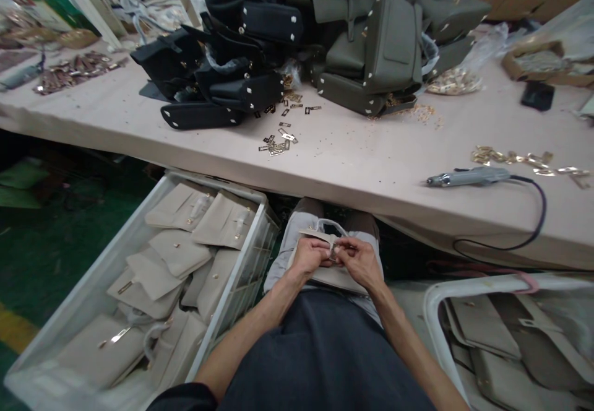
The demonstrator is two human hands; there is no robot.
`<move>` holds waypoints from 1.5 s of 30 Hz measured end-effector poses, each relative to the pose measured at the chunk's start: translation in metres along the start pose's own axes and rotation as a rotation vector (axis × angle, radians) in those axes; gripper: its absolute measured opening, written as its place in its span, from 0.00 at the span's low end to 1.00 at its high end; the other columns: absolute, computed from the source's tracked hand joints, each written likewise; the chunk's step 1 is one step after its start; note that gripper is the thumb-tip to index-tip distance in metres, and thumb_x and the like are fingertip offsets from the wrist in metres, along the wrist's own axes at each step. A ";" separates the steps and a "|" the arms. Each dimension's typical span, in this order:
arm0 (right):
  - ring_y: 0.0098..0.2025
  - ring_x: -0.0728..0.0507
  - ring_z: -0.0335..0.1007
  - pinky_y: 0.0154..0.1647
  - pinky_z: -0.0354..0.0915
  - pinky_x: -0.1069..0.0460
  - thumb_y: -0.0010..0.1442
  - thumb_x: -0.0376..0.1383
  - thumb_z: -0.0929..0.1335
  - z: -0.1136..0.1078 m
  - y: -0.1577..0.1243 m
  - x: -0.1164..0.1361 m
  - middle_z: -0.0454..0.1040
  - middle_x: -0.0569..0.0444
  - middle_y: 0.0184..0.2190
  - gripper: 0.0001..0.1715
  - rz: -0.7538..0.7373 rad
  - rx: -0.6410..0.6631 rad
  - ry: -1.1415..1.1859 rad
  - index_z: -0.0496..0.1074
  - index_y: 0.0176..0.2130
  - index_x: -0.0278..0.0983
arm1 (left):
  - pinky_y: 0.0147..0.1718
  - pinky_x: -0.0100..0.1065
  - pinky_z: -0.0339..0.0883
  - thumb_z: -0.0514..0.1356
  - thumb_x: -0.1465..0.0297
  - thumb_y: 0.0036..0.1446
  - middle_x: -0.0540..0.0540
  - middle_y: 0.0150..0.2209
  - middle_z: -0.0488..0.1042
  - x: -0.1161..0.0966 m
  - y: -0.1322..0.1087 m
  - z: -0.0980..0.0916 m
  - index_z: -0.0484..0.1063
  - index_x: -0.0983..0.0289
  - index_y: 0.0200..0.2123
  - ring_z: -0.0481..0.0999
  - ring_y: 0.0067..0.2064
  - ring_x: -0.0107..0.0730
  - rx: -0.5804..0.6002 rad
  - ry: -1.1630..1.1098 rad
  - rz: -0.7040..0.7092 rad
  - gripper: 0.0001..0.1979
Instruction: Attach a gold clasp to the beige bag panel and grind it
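A beige handbag (341, 280) rests on my lap, its handle (333, 225) wrapped in clear plastic. My left hand (310, 257) is closed, with thumb and fingers pinching the bag's flap near its front edge. Close beside it, my right hand (358, 262) is closed with its fingertips pressed together at a small metal fitting (333, 251). The fingers largely cover this fitting, so its exact shape does not show. Both hands meet over the middle of the bag.
Left of me stands a white crate (232, 287) of beige bags; a white-rimmed bin (431, 312) of bags is at right. On the table (352, 163) lie a corded electric screwdriver (468, 177), metal plates (278, 145), black bags (223, 89) and olive bags (394, 46).
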State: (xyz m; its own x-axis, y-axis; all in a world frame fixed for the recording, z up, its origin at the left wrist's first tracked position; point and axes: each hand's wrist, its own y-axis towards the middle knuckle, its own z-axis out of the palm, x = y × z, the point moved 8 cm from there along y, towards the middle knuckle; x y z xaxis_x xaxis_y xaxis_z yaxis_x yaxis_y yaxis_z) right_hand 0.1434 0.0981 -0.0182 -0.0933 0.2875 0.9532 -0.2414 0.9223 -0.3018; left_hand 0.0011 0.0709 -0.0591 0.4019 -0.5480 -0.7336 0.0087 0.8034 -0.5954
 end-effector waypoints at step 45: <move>0.45 0.39 0.70 0.45 0.67 0.47 0.67 0.27 0.59 0.020 -0.030 0.042 0.75 0.44 0.44 0.19 -0.728 -0.034 -0.852 0.76 0.46 0.37 | 0.20 0.36 0.70 0.70 0.68 0.47 0.59 0.21 0.77 0.005 0.015 0.010 0.73 0.66 0.23 0.77 0.22 0.41 -0.203 0.116 -0.061 0.10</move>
State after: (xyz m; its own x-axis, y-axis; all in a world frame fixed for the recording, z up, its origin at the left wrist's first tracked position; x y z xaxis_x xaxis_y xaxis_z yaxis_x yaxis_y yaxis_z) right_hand 0.1274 0.0770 0.0304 -0.5741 -0.5818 0.5762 -0.4827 0.8089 0.3357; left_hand 0.0127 0.0832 -0.0684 0.2987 -0.6267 -0.7198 -0.1588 0.7110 -0.6850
